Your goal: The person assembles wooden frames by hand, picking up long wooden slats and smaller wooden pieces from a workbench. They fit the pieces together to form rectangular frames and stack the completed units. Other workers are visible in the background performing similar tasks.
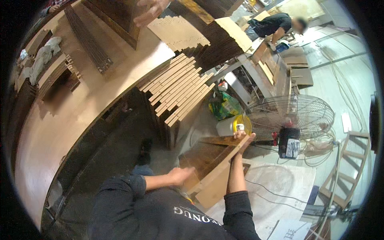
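A brown wooden panel assembly, shaped like a shallow drawer, is held tilted in front of my body, its pale edge running up to the right. My right hand grips its far end, with the fingers over the top edge. At the near left end my left hand is closed against the panel's side; its fingertips are partly hidden and slightly blurred. To the left of the assembly stands a stack of long boards with pale edges.
A curved worktable runs along the left, with strips on it. Another person's hand rests on a board there. A wire fan, a yellow-rimmed tub and a ladder stand right. A co-worker bends behind.
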A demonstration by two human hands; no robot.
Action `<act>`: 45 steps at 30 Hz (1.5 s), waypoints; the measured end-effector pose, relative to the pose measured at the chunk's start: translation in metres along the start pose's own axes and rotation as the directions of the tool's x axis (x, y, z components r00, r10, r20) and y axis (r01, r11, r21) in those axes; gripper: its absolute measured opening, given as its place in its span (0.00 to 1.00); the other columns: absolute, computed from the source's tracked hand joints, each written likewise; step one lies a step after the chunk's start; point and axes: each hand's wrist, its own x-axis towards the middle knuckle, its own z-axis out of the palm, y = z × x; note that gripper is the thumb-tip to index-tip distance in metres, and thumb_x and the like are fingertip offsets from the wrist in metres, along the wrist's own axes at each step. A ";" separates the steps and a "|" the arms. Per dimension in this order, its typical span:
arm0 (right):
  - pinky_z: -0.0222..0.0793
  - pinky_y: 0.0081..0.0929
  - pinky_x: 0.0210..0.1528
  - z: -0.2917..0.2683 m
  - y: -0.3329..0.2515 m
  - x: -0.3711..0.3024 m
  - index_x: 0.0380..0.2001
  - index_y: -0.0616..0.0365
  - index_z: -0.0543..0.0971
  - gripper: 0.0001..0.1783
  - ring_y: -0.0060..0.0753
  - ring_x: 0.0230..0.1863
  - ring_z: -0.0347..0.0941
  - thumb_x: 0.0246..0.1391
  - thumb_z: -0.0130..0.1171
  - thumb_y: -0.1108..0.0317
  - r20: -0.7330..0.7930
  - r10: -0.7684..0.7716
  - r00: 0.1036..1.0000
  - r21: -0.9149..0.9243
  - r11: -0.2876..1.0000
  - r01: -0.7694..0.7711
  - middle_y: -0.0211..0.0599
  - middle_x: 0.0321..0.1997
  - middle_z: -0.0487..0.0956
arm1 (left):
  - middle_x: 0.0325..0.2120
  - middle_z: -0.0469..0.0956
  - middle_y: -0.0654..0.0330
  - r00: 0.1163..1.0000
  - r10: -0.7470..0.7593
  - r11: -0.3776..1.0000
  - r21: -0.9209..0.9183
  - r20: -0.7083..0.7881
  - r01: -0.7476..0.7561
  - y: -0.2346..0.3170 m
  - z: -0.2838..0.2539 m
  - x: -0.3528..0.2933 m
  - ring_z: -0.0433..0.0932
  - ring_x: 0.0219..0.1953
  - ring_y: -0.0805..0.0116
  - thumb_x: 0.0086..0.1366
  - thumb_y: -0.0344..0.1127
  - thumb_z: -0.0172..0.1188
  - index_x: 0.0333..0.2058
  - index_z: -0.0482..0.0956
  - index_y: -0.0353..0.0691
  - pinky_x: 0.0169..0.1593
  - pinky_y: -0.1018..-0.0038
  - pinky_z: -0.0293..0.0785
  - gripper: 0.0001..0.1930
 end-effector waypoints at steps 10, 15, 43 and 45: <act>0.58 0.24 0.48 -0.019 0.125 0.114 0.16 0.56 0.73 0.42 0.31 0.34 0.67 0.54 0.28 0.28 -0.444 0.235 0.864 -0.221 0.906 -0.360 0.37 0.27 0.76 | 0.46 0.73 0.50 0.924 -0.283 0.954 -0.178 -0.258 0.243 -0.053 -0.002 0.072 0.76 0.42 0.51 0.53 0.42 0.60 0.58 0.59 0.41 0.43 0.62 0.74 0.35; 0.51 0.32 0.61 -0.013 0.151 0.150 0.58 0.63 0.60 0.43 0.38 0.60 0.57 0.54 0.44 0.35 -0.232 0.124 0.965 -0.556 0.797 -0.236 0.45 0.59 0.63 | 0.35 0.78 0.49 0.588 -0.591 0.803 -0.469 -0.552 0.368 -0.032 -0.044 0.108 0.78 0.37 0.51 0.52 0.38 0.62 0.43 0.77 0.46 0.41 0.64 0.74 0.18; 0.63 0.39 0.23 0.047 0.229 -0.181 0.16 0.64 0.72 0.21 0.38 0.17 0.67 0.52 0.52 0.56 0.230 0.614 0.755 -0.960 0.272 0.071 0.42 0.12 0.70 | 0.24 0.80 0.62 -0.186 -0.899 0.322 -0.887 -0.396 0.331 0.086 0.137 -0.274 0.79 0.30 0.64 0.58 0.46 0.53 0.30 0.79 0.44 0.36 0.68 0.72 0.14; 0.65 0.41 0.25 0.095 0.226 -0.217 0.12 0.65 0.72 0.22 0.42 0.17 0.69 0.48 0.56 0.57 0.402 0.580 0.708 -0.910 0.341 0.237 0.46 0.13 0.71 | 0.21 0.79 0.61 -0.336 -0.872 0.293 -0.930 -0.355 0.222 0.095 0.148 -0.319 0.79 0.27 0.67 0.58 0.47 0.56 0.27 0.79 0.42 0.32 0.71 0.72 0.14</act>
